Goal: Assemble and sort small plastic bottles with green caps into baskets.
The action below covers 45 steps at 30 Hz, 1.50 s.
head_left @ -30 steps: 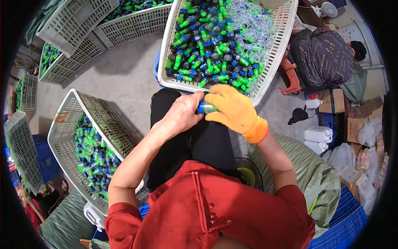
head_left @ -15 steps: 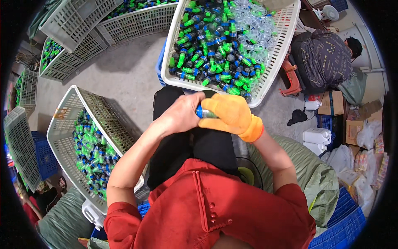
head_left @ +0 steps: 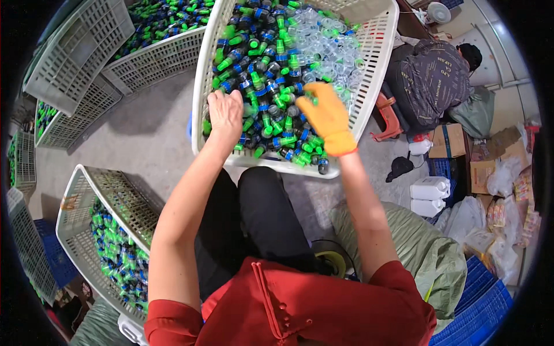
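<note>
My bare left hand (head_left: 226,118) reaches over the left part of a large white plastic crate (head_left: 203,75), its fingers loosely bent and apart, and I see nothing held in it. Beside its thumb is a blurred green piece. My right hand (head_left: 329,118), in an orange-yellow glove, hovers over the crate's right part, with thumb and fingers spread. The crate holds many small dark bottles (head_left: 265,122) with blue bands and green tops. Clear plastic caps (head_left: 329,49) are heaped at its far right. The pieces right under my fingers are partly hidden.
A tilted white crate (head_left: 69,222) of similar bottles stands at my left, with more crates (head_left: 156,60) at the far left. Another person (head_left: 430,83) sits at the right, near a red stool (head_left: 385,118). White jugs (head_left: 430,189) and a green sack (head_left: 404,248) lie closer.
My hands have come apart from a small blue-banded bottle held between them. Both have moved forward over the crate, and the bottle no longer shows in them. The view has shifted too.
</note>
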Tool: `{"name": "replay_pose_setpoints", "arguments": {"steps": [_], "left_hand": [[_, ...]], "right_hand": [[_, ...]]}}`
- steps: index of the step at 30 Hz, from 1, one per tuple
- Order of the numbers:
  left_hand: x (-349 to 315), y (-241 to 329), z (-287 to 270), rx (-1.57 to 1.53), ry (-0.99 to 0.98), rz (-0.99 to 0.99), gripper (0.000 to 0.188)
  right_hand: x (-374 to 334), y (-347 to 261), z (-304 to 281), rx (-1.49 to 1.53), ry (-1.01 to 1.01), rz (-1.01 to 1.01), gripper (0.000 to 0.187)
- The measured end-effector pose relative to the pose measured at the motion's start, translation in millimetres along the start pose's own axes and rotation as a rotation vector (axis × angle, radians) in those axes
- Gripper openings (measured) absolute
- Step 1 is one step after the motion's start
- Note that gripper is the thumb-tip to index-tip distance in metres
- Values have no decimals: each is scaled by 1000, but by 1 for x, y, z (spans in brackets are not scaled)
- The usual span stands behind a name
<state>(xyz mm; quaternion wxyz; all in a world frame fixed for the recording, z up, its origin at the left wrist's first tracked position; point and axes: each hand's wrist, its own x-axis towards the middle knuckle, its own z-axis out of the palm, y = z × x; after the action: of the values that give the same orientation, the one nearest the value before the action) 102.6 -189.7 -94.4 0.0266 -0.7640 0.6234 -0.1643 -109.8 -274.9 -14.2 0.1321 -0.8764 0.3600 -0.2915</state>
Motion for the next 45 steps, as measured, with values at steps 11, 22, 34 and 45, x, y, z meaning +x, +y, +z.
{"name": "replay_pose_setpoints", "arguments": {"steps": [11, 22, 34, 45], "left_hand": [[-5, -11, 8, -276, -240, -62, 22], [-83, -9, -63, -2315, -282, -841, 25], [-152, 16, -119, -1740, 208, -577, 10], [-172, -6, -137, -1928, -10, -805, 5]], "right_hand": [[64, 84, -10, -647, 37, -406, 36], [-42, -53, -17, 46, -188, -420, 48], [-92, -106, 0, 1361, -924, 644, 66], [-108, -145, 27, 303, 37, -487, 44]]}}
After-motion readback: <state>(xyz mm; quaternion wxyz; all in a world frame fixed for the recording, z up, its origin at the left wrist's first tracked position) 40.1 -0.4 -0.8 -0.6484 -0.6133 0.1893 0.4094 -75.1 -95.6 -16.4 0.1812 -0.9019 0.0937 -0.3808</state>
